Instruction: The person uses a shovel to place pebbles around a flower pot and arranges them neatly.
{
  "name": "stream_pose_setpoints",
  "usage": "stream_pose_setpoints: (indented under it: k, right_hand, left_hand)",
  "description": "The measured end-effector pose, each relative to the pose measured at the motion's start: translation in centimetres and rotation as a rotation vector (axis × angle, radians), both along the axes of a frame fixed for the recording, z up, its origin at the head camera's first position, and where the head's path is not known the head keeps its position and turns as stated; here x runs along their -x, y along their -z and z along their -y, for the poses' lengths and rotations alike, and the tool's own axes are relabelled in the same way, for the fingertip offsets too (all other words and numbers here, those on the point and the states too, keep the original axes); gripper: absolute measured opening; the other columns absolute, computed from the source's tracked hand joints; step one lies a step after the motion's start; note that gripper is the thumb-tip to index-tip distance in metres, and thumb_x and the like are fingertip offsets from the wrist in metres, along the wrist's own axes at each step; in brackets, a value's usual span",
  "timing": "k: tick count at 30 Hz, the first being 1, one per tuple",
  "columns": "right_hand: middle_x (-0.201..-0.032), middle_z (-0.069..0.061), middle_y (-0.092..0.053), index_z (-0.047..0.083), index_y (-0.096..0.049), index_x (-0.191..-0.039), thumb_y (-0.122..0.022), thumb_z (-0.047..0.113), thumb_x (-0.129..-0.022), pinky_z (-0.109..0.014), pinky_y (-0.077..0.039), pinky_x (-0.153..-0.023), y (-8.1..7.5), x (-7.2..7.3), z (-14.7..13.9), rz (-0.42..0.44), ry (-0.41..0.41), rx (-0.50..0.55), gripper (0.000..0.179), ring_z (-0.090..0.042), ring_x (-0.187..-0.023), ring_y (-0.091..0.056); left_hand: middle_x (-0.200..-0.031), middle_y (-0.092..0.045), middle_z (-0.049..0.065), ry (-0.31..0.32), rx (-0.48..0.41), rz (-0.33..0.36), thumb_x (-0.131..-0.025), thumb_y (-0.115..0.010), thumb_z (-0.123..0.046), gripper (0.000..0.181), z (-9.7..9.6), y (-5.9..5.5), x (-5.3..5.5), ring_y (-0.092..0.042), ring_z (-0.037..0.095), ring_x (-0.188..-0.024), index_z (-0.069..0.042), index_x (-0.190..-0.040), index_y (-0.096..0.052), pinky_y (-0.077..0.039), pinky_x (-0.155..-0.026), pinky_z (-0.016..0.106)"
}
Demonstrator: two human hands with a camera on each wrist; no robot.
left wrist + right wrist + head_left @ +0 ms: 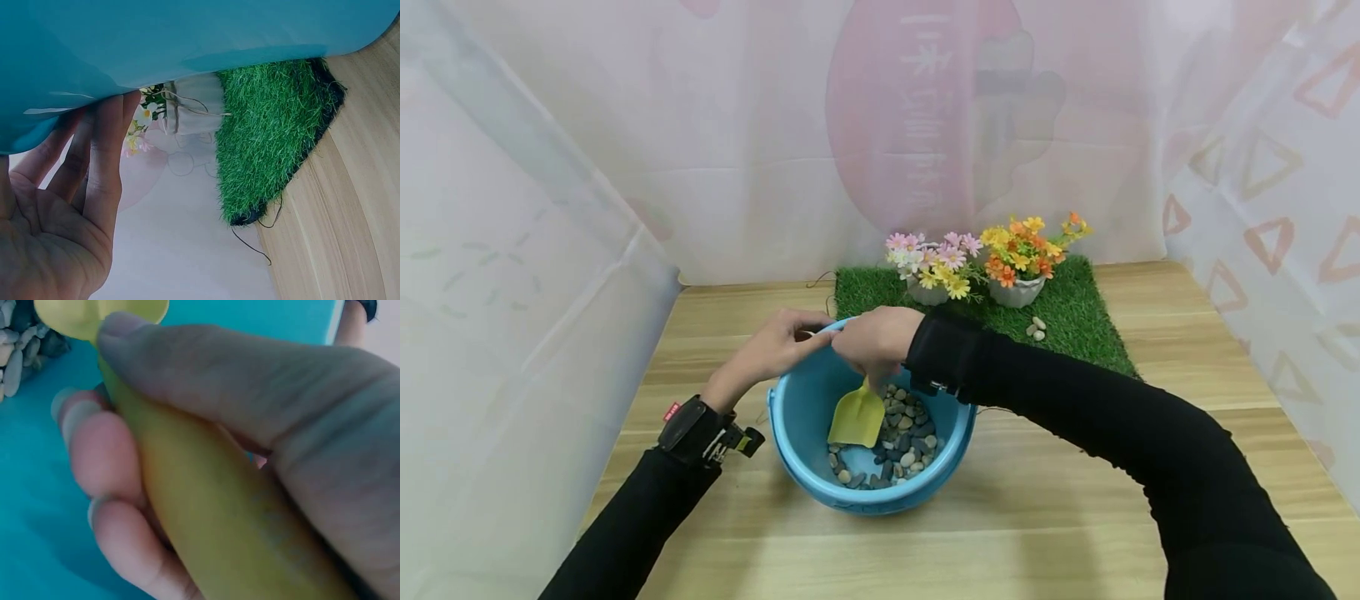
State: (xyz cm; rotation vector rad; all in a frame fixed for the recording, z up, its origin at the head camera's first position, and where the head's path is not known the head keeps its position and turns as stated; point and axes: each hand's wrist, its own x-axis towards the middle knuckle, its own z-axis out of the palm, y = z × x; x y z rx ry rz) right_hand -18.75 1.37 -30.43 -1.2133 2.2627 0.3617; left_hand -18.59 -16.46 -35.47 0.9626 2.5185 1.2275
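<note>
A blue bucket (874, 497) stands on the table with several grey, black and tan pebbles (910, 433) at its bottom. My left hand (782, 343) grips the far left of its rim, thumb on the near side. In the left wrist view, the fingers (103, 156) lie against the bucket's outer wall (187, 37). My right hand (876, 337) reaches over the rim and holds a yellow toy shovel (857, 417) by its handle (194, 494), fingers and thumb wrapped round it. The shovel's blade tilts down inside the bucket, beside the pebbles.
Behind the bucket lies a green artificial grass mat (1086, 312). On it stand a pot of pink and yellow flowers (932, 267) and a pot of orange flowers (1022, 267). A few loose stones (1036, 328) lie there too. Printed cloth (737, 167) surrounds the wooden table (715, 517).
</note>
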Motion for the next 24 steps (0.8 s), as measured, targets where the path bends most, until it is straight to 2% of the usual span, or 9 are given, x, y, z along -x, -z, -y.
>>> stream_pose_setpoints:
  k: [4, 7, 10, 12, 14, 19, 24]
  right_hand:
    - [-0.075, 0.005, -0.060, 0.019, -0.058, -0.091, -0.073, 0.032, -0.079, -0.027, -0.046, -0.061, 1.1, -0.2, 0.6, -0.091, -0.044, -0.057, 0.022, -0.011, -0.067, -0.055]
    - [-0.077, 0.004, -0.059, 0.019, -0.058, -0.094, -0.072, 0.030, -0.080, -0.028, -0.045, -0.063, 1.8, -0.2, 0.9, -0.116, -0.061, -0.064, 0.023, -0.012, -0.068, -0.054]
    - [-0.076, 0.003, -0.059, 0.018, -0.058, -0.093, -0.073, 0.027, -0.080, -0.028, -0.044, -0.061, 2.3, -0.3, 1.0, -0.094, -0.069, -0.049, 0.022, -0.013, -0.065, -0.054]
    - [-0.072, 0.003, -0.057, 0.017, -0.058, -0.089, -0.074, 0.026, -0.079, -0.026, -0.042, -0.058, 2.6, -0.3, 1.0, -0.059, -0.076, -0.038, 0.021, -0.013, -0.062, -0.051]
    - [-0.067, 0.003, -0.057, 0.017, -0.058, -0.080, -0.073, 0.022, -0.079, -0.024, -0.041, -0.053, 2.9, -0.3, 1.0, 0.012, -0.066, -0.037, 0.016, -0.012, -0.057, -0.052]
    - [-0.054, 0.001, -0.055, 0.017, -0.054, -0.060, -0.071, 0.017, -0.081, -0.021, -0.038, -0.042, 4.0, 0.3, 0.7, 0.175, -0.023, -0.060, 0.027, -0.011, -0.046, -0.053]
    - [-0.050, 0.000, -0.052, 0.016, -0.058, -0.054, -0.071, 0.028, -0.082, -0.022, -0.031, -0.040, 5.4, 1.4, 0.4, 0.245, -0.048, -0.100, 0.033, -0.012, -0.041, -0.047]
  left_hand:
    - [-0.098, -0.064, 0.002, -0.001, -0.005, -0.013, -0.095, -0.053, -0.017, 0.017, 0.6, 1.9, 1.1, -0.062, 0.012, -0.085, -0.012, -0.105, -0.065, -0.053, -0.070, 0.032]
    - [-0.097, -0.064, 0.000, 0.007, -0.018, -0.009, -0.095, -0.053, -0.023, 0.017, 0.7, 2.2, 1.3, -0.061, 0.011, -0.084, -0.016, -0.103, -0.066, -0.053, -0.070, 0.031]
    - [-0.097, -0.064, -0.001, 0.013, -0.025, -0.007, -0.095, -0.053, -0.027, 0.018, 0.8, 2.1, 1.3, -0.061, 0.010, -0.084, -0.018, -0.104, -0.066, -0.053, -0.070, 0.031]
    - [-0.097, -0.064, -0.002, 0.017, -0.024, -0.010, -0.095, -0.053, -0.029, 0.019, 0.8, 2.0, 1.3, -0.061, 0.010, -0.084, -0.019, -0.104, -0.066, -0.053, -0.071, 0.031]
    - [-0.097, -0.064, -0.002, 0.015, -0.020, -0.011, -0.095, -0.053, -0.029, 0.019, 0.9, 2.0, 1.3, -0.061, 0.010, -0.085, -0.019, -0.104, -0.066, -0.053, -0.071, 0.031]
    - [-0.094, -0.064, -0.004, 0.011, -0.025, -0.013, -0.095, -0.053, -0.029, 0.018, 0.8, 2.0, 1.3, -0.061, 0.009, -0.082, -0.019, -0.103, -0.066, -0.053, -0.069, 0.031]
    - [-0.092, -0.064, -0.004, 0.013, -0.035, -0.018, -0.095, -0.053, -0.029, 0.019, 0.8, 2.2, 1.3, -0.061, 0.009, -0.081, -0.018, -0.102, -0.066, -0.054, -0.068, 0.030]
